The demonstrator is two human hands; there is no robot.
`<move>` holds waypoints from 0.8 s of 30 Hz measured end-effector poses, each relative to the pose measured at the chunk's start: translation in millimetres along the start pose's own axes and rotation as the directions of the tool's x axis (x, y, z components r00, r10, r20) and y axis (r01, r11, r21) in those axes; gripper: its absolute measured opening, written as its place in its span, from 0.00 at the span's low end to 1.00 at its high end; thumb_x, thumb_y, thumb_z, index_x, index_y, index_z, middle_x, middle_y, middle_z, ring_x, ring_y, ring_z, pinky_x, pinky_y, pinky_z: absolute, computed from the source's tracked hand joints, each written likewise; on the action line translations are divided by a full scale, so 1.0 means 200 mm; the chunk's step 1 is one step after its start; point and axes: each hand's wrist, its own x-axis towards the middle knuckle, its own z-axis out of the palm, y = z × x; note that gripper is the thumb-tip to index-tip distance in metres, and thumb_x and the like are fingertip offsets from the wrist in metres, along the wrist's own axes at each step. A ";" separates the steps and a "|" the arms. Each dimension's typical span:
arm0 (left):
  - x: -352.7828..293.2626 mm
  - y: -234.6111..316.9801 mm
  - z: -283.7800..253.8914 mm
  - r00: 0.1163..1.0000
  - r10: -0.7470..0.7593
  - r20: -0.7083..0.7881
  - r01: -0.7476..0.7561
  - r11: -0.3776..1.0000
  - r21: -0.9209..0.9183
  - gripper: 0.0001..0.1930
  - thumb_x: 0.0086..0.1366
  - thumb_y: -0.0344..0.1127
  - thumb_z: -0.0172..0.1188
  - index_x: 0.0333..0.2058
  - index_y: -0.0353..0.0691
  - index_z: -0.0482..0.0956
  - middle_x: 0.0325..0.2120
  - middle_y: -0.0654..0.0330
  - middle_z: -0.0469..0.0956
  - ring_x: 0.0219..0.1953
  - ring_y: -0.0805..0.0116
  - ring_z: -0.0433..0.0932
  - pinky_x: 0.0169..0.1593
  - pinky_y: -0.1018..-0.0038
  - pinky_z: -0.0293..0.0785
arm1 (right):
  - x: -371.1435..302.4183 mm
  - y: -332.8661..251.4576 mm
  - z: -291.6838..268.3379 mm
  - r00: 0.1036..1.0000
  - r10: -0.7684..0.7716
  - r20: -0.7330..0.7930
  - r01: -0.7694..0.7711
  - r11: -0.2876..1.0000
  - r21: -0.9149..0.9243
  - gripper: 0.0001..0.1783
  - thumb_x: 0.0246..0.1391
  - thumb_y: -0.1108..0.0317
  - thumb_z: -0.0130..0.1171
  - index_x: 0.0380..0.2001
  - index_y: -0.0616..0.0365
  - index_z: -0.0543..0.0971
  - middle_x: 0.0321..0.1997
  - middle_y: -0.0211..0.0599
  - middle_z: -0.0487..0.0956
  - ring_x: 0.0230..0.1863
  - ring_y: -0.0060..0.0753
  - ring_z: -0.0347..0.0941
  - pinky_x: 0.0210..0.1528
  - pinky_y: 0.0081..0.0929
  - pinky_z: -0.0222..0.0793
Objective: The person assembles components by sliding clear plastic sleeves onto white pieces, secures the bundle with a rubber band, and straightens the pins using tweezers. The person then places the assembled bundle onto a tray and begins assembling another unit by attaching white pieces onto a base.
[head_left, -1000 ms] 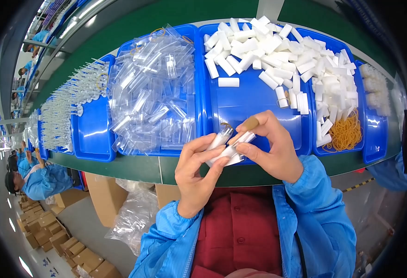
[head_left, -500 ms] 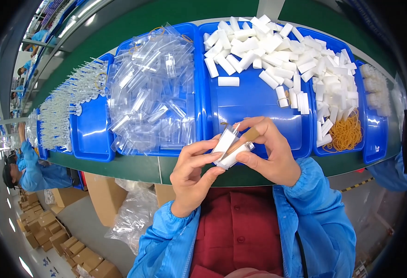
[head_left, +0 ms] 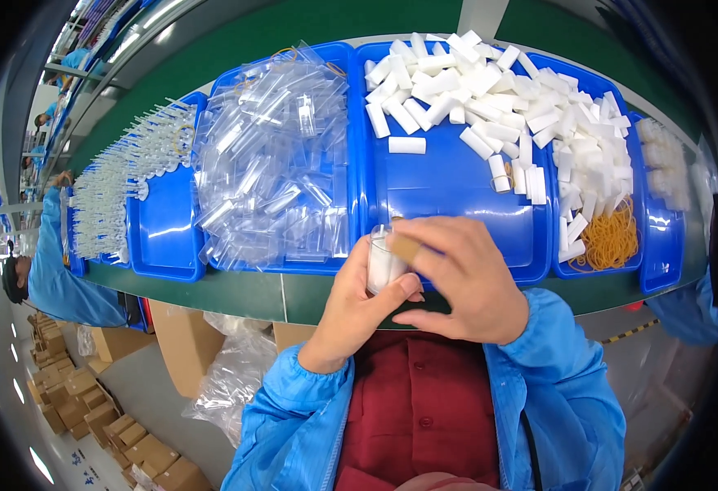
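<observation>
Over the near edge of the green table [head_left: 326,301], looks like a clear-wrapped white bundle [head_left: 382,268], pinched in left hand [head_left: 349,299] beside a loosely spread right hand [head_left: 469,282], probably super light, kinda squishy inside, slick outside, so best held gently around the middle.

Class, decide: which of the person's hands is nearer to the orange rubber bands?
Right. The right hand is left of the rubber bands; the left hand, holding a clear-and-white piece, is farther left.
</observation>
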 end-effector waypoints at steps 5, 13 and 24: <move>0.00 -0.07 0.09 0.994 0.113 0.002 -0.112 0.977 0.181 0.27 0.67 0.30 0.63 0.61 0.37 0.63 0.47 0.61 0.73 0.50 0.75 0.73 0.53 0.75 0.72 | -0.05 0.03 0.06 0.994 -0.067 -0.085 0.040 0.959 -0.281 0.36 0.35 0.66 0.75 0.52 0.57 0.76 0.56 0.39 0.74 0.54 0.46 0.73 0.52 0.40 0.71; -0.04 -0.11 0.04 0.931 -0.221 0.289 0.324 0.866 -0.382 0.21 0.57 0.24 0.69 0.49 0.40 0.74 0.44 0.65 0.76 0.48 0.73 0.76 0.49 0.75 0.75 | -0.17 0.04 0.09 0.975 -0.186 -0.125 0.169 0.976 -0.141 0.23 0.39 0.63 0.73 0.41 0.53 0.78 0.52 0.38 0.75 0.50 0.44 0.76 0.47 0.37 0.72; -0.07 -0.10 0.03 0.961 0.244 -0.131 -0.213 0.953 0.215 0.14 0.56 0.19 0.70 0.38 0.34 0.74 0.26 0.62 0.77 0.27 0.77 0.76 0.33 0.81 0.75 | -0.13 0.24 -0.32 0.977 0.082 -0.197 -0.192 0.740 -0.645 0.14 0.45 0.70 0.70 0.39 0.52 0.84 0.36 0.30 0.74 0.42 0.35 0.69 0.43 0.35 0.60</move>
